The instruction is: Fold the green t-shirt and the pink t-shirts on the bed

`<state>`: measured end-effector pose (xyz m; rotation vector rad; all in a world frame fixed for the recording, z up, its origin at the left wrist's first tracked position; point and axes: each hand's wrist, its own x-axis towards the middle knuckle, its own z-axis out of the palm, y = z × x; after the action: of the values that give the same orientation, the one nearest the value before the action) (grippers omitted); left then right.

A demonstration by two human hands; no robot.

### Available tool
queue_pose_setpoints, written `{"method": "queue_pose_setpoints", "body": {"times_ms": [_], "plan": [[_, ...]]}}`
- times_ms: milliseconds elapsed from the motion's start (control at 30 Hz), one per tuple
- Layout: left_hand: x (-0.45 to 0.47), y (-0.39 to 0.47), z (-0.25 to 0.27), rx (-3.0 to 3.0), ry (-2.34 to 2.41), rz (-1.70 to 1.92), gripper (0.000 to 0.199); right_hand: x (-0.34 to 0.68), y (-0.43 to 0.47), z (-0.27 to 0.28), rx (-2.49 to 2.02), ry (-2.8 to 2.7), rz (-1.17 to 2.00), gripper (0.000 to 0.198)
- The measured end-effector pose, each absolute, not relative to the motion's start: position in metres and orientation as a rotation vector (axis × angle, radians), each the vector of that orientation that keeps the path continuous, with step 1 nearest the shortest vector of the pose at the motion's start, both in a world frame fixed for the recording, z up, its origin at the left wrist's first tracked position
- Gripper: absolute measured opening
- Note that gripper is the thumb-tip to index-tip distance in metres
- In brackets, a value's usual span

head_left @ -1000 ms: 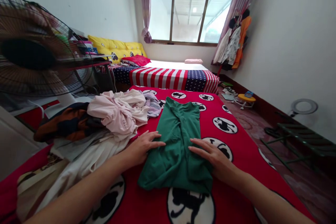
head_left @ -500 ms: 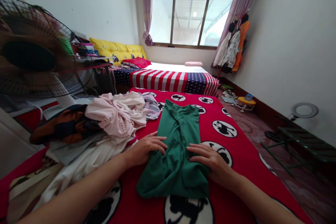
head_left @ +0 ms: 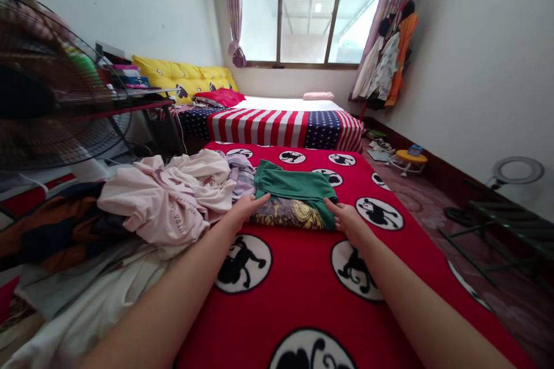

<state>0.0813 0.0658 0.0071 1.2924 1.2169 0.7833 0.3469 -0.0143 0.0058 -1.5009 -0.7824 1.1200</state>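
A green shirt (head_left: 298, 183) lies on the red cover, folded over on itself away from me. Its near part shows a dark panel with a yellow print (head_left: 285, 212). My left hand (head_left: 246, 209) is closed on the shirt's left side, thumb on the fold's near edge and fingers mostly hidden. My right hand (head_left: 348, 220) grips the right side in the same way, thumb and fingertips at the cloth. Close to my left hand lies a heap of clothes, with a pale pink shirt (head_left: 151, 199) on top.
The red cover (head_left: 298, 282) carries black-and-white animal patches. On the left are a standing fan (head_left: 56, 86) and a dark-and-orange garment (head_left: 56, 230). A bed with a striped, starred cover (head_left: 259, 127) stands ahead. To the right are a yellow stool (head_left: 411, 157) and a green folding frame (head_left: 511, 230).
The shirt's near end has been folded away from me, shortening it and exposing the yellow print. Both hands have moved forward and gone from flat on the cloth to gripping its sides.
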Motion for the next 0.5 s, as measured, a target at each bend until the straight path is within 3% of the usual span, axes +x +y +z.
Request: {"method": "queue_pose_setpoints", "body": {"times_ms": [200, 500], "plan": [[0.083, 0.060, 0.006, 1.331, 1.238, 0.830, 0.028, 0.344, -0.012, -0.010, -1.465, -0.783, 0.977, 0.060], [0.064, 0.021, 0.028, 1.257, 1.153, 0.827, 0.024, 0.328, -0.059, 0.009, -1.384, -0.818, 0.963, 0.051]]}}
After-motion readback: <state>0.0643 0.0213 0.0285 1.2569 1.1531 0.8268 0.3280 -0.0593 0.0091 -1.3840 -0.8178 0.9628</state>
